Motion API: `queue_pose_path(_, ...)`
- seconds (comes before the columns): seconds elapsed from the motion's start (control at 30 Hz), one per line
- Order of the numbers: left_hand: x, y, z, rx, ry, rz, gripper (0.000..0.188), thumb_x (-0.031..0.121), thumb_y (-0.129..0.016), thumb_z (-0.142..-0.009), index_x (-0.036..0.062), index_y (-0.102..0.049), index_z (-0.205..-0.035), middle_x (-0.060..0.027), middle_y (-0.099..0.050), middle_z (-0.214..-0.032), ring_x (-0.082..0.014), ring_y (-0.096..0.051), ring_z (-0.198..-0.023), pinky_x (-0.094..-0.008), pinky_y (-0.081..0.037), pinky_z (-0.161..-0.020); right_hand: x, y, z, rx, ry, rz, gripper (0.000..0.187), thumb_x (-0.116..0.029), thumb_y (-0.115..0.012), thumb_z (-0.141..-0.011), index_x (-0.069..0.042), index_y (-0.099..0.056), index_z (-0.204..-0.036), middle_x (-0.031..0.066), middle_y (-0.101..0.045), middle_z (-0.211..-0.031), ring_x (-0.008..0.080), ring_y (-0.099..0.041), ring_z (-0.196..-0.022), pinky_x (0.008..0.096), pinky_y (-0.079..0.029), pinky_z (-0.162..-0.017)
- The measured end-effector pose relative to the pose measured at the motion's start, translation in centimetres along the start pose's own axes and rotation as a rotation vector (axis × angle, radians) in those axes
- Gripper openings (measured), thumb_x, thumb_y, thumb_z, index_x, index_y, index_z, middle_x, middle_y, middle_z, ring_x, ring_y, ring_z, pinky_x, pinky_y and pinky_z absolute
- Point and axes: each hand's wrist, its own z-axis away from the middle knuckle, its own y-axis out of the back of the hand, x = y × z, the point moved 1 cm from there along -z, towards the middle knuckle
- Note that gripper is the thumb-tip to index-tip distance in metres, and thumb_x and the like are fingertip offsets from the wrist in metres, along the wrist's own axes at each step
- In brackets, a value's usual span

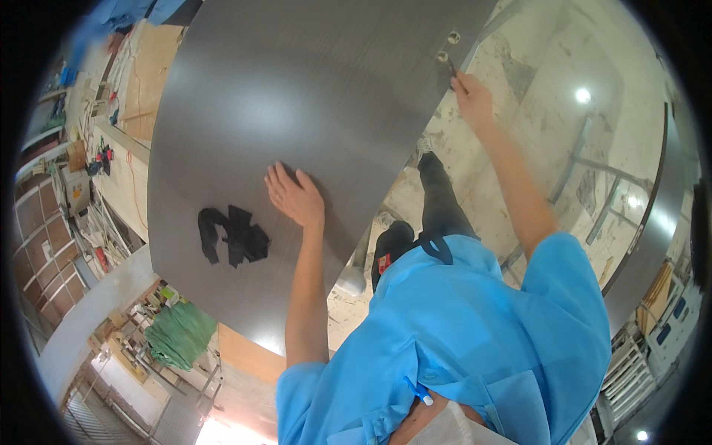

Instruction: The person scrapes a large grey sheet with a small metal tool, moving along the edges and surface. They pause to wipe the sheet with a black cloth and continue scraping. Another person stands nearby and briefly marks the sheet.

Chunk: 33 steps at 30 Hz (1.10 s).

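A large dark grey panel [245, 111] with faint grain lies flat in front of me. Two round holes, a nearer one [443, 56] and a farther one [454, 36], sit close to its far right edge. My right hand [475, 100] is closed around a thin dark tool [451, 68], whose tip is at the nearer hole; its exact kind is too small to make out. Flat on the panel rests my left hand [297, 196], fingers stretched out and holding nothing. Left of it lies a crumpled black cloth piece [247, 237], possibly gloves.
Another dark panel [649, 230] stands at the right, near metal frame bars [604, 200] on the stained floor. Wooden boards and a bench with tools [111, 159] line the left. A green cloth heap [180, 334] is at lower left.
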Motion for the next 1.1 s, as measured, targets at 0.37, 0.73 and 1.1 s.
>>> queue_pose_path(0.37,-10.2,6.5,10.3,-0.187,-0.276,0.111,0.050,0.024,-0.057,-0.109,0.0064,-0.058,-0.155,-0.0144,-0.054,-0.164,-0.0374,-0.045,-0.154,-0.0519,-0.034,-0.127,-15.2,-8.0,31.0,-0.126,0.484,0.025,0.048,-0.008,-0.063,-0.093,-0.004,-0.066,-0.141,0.0112,-0.061,-0.085,0.0320,-0.064,-0.079,0.0450,-0.054,-0.067)
queue_pose_path(0.73,-10.8,6.7,11.8,-0.100,-0.282,0.071,0.052,0.019,-0.055,-0.107,0.0050,-0.054,-0.157,-0.0156,-0.054,-0.163,-0.0377,-0.045,-0.154,-0.0513,-0.033,-0.127,-12.8,-4.6,25.3,-0.260,0.118,-0.355,0.031,-0.010,-0.061,-0.098,-0.009,-0.076,-0.125,0.0159,-0.071,-0.099,0.0368,-0.071,-0.100,0.0445,-0.059,-0.087)
queue_pose_path(1.1,-5.5,0.6,-1.5,-0.023,0.224,0.016,0.058,0.035,-0.051,-0.110,0.0097,-0.046,-0.163,-0.0146,-0.041,-0.173,-0.0371,-0.029,-0.163,-0.0544,-0.021,-0.133,-5.5,1.4,-3.2,0.044,-0.111,-0.294,0.024,-0.019,-0.060,-0.110,0.001,-0.059,-0.097,0.0093,-0.050,-0.075,0.0215,-0.046,-0.069,0.0386,-0.041,-0.066)
